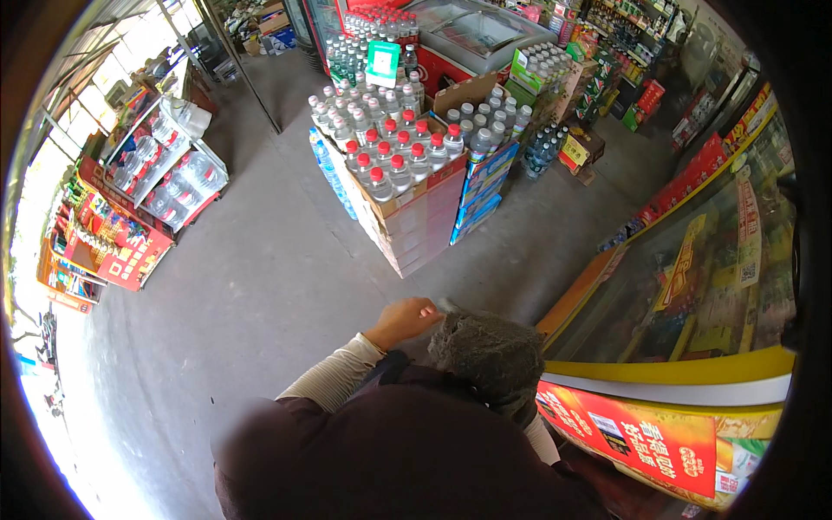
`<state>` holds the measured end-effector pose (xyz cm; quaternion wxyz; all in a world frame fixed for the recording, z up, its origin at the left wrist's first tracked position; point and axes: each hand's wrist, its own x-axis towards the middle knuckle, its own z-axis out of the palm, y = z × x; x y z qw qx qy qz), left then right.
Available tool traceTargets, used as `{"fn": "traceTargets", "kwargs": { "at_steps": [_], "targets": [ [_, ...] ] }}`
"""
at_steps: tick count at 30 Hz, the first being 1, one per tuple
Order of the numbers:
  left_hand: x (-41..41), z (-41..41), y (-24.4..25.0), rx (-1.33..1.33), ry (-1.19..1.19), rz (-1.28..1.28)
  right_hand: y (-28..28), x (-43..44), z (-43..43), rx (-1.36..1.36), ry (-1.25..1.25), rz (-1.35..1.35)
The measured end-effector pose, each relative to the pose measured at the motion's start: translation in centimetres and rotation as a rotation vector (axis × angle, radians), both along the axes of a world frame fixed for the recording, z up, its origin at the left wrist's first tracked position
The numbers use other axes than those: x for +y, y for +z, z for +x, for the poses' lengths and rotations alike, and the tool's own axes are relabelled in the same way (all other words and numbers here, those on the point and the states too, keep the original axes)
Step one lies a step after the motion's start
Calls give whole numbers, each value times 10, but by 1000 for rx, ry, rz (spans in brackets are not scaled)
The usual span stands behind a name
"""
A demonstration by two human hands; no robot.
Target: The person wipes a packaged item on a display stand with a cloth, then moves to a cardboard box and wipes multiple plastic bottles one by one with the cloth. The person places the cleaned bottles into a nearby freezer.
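My left hand (404, 321) reaches forward in front of my chest, its fingers curled. Its fingertips are at the left edge of a grey fuzzy cloth (489, 354); whether they pinch it is not clear. The cloth looks bunched and hangs before my body on the right. My right hand is out of sight, hidden behind the cloth; only a pale sleeve (541, 442) of that arm shows. Ahead of me is a cardboard-sided stack (426, 221) topped with clear bottles with red caps (398, 162).
On my right stands a glass display counter (682, 286) with a yellow edge and red printed panel (637, 435). Water jugs fill a rack (221, 175) at left, beside a red display stand (140, 260). A chest freezer (500, 55) stands behind the bottles. Grey floor (260, 273) lies between.
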<state>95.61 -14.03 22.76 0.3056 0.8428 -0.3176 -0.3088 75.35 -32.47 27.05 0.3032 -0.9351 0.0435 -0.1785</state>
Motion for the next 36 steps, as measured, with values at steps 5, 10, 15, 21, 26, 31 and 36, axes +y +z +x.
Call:
{"fn": "traceTargets", "kwargs": {
  "at_steps": [5, 10, 15, 21, 26, 31, 36],
  "targets": [
    [-38, 57, -6, -67, 55, -25, -6, -52, 26, -7, -91, -15],
    [-85, 116, -10, 8, 147, -124, -13, -109, 61, -6, -170, -27],
    [-164, 199, -70, -65, 217, -602, -17, -175, 133, -5, -210, -44],
    [-334, 310, -17, -538, -10, -460, -11, -261, 230, -1, -229, -40],
    [-404, 382, -77, -501, 53, -7, -9, -313, 291, 31, -122, -8],
    [-434, 400, -93, -526, 62, 145, -20, -357, 325, 52, -80, 15],
    [-420, 409, -90, -470, 99, 135, -22, -415, 371, 53, 110, -24]
  ]
}}
